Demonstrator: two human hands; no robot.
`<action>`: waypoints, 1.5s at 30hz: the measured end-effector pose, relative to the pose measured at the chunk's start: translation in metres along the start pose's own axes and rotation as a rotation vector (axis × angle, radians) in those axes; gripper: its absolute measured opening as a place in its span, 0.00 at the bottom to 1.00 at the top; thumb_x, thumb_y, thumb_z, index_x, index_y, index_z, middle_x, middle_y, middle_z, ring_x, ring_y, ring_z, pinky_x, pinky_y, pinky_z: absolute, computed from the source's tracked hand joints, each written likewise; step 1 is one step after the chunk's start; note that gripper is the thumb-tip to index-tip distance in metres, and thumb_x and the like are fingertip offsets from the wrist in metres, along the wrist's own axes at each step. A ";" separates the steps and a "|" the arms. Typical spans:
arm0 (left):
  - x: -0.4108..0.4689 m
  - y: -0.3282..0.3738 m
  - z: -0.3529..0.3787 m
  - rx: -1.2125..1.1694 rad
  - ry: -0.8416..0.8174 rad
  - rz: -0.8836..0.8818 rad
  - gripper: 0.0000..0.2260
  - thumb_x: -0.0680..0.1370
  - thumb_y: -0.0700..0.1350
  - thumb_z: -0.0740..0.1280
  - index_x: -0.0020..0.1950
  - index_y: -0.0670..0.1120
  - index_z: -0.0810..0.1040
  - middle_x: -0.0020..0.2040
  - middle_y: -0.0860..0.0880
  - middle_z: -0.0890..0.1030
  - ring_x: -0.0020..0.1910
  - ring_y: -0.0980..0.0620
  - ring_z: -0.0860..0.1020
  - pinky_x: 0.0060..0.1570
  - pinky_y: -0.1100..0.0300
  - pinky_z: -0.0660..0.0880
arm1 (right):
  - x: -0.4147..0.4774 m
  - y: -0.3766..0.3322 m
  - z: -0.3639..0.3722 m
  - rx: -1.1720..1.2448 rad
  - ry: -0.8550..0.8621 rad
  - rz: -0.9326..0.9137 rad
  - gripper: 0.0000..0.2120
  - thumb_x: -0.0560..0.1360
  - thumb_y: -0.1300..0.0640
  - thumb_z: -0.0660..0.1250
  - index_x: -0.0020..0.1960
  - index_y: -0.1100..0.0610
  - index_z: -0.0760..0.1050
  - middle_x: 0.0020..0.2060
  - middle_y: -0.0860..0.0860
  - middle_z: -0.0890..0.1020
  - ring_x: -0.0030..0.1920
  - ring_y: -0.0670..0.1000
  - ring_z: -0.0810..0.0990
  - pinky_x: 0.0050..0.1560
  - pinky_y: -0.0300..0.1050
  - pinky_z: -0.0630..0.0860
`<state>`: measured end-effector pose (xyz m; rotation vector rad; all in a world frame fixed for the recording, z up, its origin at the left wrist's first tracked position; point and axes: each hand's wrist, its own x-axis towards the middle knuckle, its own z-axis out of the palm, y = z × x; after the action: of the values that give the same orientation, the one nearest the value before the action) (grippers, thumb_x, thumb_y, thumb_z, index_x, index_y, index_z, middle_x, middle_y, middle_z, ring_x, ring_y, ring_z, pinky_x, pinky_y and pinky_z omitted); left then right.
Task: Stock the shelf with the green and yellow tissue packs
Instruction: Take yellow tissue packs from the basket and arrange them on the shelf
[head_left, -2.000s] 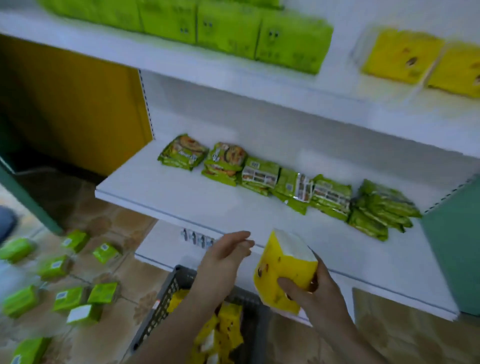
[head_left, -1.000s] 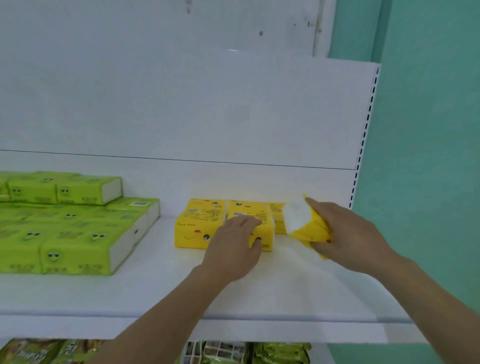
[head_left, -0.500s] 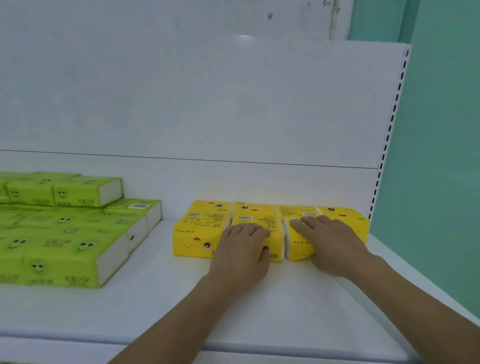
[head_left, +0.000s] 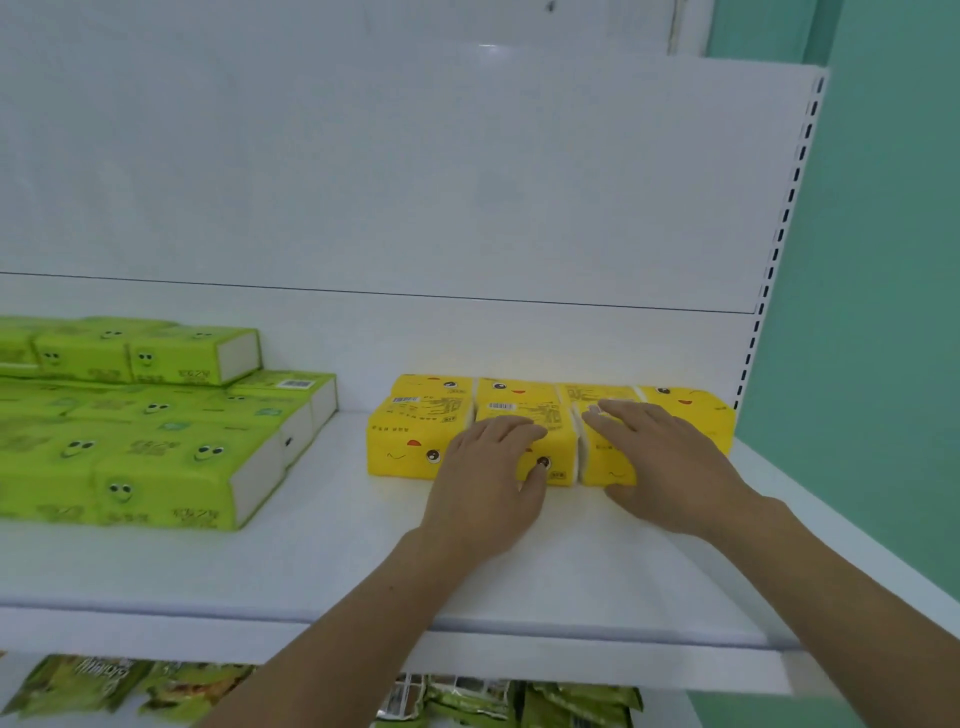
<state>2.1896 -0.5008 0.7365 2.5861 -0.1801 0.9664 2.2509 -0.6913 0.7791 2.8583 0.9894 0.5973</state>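
2 hands (head_left: 485, 483) flat on yel. packs (head_left: 410, 441).

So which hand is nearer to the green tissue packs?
Left. The left hand rests on a yellow tissue pack, across a gap of shelf from the green tissue packs; the right hand lies on the next yellow pack, farther right.

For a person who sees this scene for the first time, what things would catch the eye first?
The bright yellow tissue packs stand out first, in a row at the back right of the white shelf, with the left hand and the right hand resting on them. Next come the green tissue packs, stacked on the shelf's left side.
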 end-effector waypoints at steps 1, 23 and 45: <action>-0.008 -0.001 -0.006 -0.036 0.016 0.004 0.21 0.75 0.55 0.56 0.64 0.53 0.76 0.64 0.55 0.75 0.66 0.53 0.70 0.66 0.55 0.64 | -0.005 -0.011 -0.002 0.031 0.019 -0.008 0.35 0.76 0.45 0.65 0.77 0.45 0.52 0.77 0.44 0.54 0.76 0.49 0.53 0.72 0.46 0.56; -0.415 -0.169 -0.140 -0.697 0.256 -1.062 0.09 0.80 0.43 0.64 0.56 0.54 0.80 0.53 0.59 0.81 0.52 0.65 0.77 0.45 0.74 0.72 | -0.104 -0.424 0.085 0.710 0.120 -0.561 0.15 0.75 0.53 0.64 0.60 0.54 0.79 0.60 0.47 0.79 0.63 0.49 0.73 0.64 0.42 0.69; -0.827 -0.297 0.150 -0.840 -0.018 -2.048 0.07 0.78 0.46 0.66 0.55 0.51 0.80 0.54 0.50 0.81 0.53 0.51 0.78 0.52 0.59 0.73 | -0.352 -0.618 0.673 0.297 -1.153 -0.484 0.34 0.77 0.51 0.65 0.77 0.53 0.53 0.77 0.53 0.52 0.75 0.58 0.54 0.66 0.54 0.65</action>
<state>1.7287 -0.2934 0.0026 0.9055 1.3783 -0.0650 1.8916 -0.3670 -0.0726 2.2840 1.4010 -1.1571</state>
